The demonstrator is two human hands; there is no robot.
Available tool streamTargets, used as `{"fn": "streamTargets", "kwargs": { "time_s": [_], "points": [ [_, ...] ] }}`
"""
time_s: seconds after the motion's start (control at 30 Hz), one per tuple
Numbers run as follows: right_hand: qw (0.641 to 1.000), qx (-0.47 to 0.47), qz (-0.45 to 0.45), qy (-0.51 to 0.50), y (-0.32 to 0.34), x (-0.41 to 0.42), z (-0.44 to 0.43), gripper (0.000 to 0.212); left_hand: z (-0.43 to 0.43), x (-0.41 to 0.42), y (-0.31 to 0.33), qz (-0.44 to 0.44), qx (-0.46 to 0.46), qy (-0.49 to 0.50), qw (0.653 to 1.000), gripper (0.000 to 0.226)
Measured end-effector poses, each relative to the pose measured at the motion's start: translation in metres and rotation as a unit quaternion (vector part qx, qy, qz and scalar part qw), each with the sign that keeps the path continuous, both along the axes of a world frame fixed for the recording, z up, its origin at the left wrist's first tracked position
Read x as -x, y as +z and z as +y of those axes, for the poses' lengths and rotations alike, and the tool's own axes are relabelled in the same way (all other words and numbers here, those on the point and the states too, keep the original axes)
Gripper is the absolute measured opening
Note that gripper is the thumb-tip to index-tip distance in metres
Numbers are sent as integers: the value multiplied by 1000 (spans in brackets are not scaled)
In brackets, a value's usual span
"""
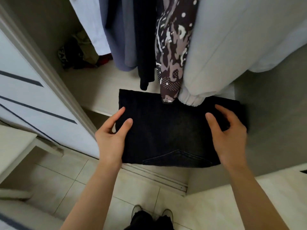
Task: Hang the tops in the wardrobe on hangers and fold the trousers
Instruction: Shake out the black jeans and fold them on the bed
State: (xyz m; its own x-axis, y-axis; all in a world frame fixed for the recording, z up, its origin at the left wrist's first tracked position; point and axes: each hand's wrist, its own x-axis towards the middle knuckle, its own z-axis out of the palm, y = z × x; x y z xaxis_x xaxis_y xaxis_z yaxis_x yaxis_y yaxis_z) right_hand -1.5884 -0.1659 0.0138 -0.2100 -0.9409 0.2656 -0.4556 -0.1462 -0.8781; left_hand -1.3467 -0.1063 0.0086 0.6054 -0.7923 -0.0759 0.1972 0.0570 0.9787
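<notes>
A wardrobe stands open over a pale tile floor (pixel 83 180), with its sliding door (pixel 33 97) pushed to the left. The light bottom board (pixel 93 83) of the wardrobe is in the middle of the view.

Several tops hang inside in a row: a light shirt (pixel 89 22), a blue-grey garment (pixel 123 39), a black garment (pixel 144 47), a patterned top (pixel 172 55) and a pale padded jacket (pixel 232 39). The rail and the hangers are outside the picture.

The trousers (pixel 166 130), of dark denim, are folded into a flat rectangle with one back pocket showing. They are at the front edge of the bottom board, just under the cuffs of the patterned top and the jacket, and their near edge reaches out over the door track. Whether they lie on the board or are in the air, one cannot tell.

The left hand (pixel 111 135) holds the left edge with the thumb on top. The right hand (pixel 230 133) holds the right side with curled fingers. The two hands are well apart.

The task seems well advanced: this pair is folded and only needs to be set down. A heap of clothes (pixel 78 52) lies in the back left corner, so probably some pieces are left.
</notes>
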Motion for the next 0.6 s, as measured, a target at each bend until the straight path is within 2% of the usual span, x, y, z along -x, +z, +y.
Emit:
{"fn": "streamTargets", "kwargs": {
  "time_s": [0.33,0.6],
  "points": [
    [993,57,-22,-99,15,28,-50,28,-88,11,11,82,22,-124,989,36],
    [973,112,-12,-204,6,62,-100,27,-176,41,3,80,38,-233,968,36]
  ]
}}
